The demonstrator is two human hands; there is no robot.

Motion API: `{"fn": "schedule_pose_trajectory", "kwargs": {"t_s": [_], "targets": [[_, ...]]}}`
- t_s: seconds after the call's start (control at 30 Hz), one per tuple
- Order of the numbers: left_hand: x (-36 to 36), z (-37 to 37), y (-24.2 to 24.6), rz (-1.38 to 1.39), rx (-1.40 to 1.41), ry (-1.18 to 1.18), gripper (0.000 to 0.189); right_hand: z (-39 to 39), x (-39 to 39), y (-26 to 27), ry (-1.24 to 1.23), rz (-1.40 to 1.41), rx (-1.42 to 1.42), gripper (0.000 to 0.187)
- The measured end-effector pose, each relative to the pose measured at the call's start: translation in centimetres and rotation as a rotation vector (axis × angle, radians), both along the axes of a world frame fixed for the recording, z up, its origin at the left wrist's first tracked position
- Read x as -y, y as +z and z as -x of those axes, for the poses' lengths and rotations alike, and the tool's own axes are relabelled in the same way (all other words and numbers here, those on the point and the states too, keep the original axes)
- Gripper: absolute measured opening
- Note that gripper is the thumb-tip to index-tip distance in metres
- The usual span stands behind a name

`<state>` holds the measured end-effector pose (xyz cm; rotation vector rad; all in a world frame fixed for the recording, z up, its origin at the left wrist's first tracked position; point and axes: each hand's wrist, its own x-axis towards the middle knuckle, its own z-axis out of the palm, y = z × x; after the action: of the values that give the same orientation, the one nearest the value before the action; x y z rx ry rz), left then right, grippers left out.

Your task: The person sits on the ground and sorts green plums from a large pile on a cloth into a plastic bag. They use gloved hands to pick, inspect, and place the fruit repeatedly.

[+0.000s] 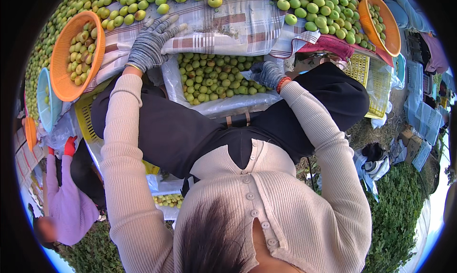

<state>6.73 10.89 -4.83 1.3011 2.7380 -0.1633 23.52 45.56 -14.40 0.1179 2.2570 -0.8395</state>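
My left hand (151, 43), in a grey striped knit glove, lies on a plaid cloth (228, 23) with its fingers spread and nothing in them. Green and yellowish fruits, which look like jujubes (139, 5), lie just beyond its fingertips. Below the cloth's edge, between my knees, is a plastic-lined crate (221, 107) filled with smaller green fruits (217, 78), some with brown patches. Over the crate's right side is my gloved right hand (269, 74), its fingers bent. A small pale flat piece (246, 74) shows at its fingertips; whether it is gripped is unclear.
Orange baskets of fruit stand at left (59, 69) and right (364, 19). A light-blue basin (46, 98) is at far left. Yellow crates (378, 98) stand beside my right knee. At left, a person in a purple sweater (73, 216) and red gloves sits nearby.
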Motion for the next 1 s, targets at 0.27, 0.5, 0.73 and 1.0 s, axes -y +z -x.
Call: {"fn": "schedule_pose_trajectory", "kwargs": {"t_s": [0.27, 0.5, 0.73, 1.0], "targets": [[0.2, -0.3, -0.4, 0.029, -0.021, 0.019, 0.101, 2.2, 3.4, -12.3, -0.114, -0.309, -0.022, 0.037], [0.2, -0.1, -0.6, 0.062, -0.032, 0.022, 0.098, 1.2, 3.8, -12.7, -0.233, -0.299, 0.205, 0.036], [0.3, 0.0, -0.1, 0.05, -0.049, 0.013, 0.101, 3.9, 5.8, -11.9, -0.046, -0.346, 0.115, 0.033], [0.8, 0.6, 0.6, -0.09, 0.15, -0.033, 0.086, 6.7, 13.1, -8.7, 0.365, -0.044, -0.128, 0.03]]}}
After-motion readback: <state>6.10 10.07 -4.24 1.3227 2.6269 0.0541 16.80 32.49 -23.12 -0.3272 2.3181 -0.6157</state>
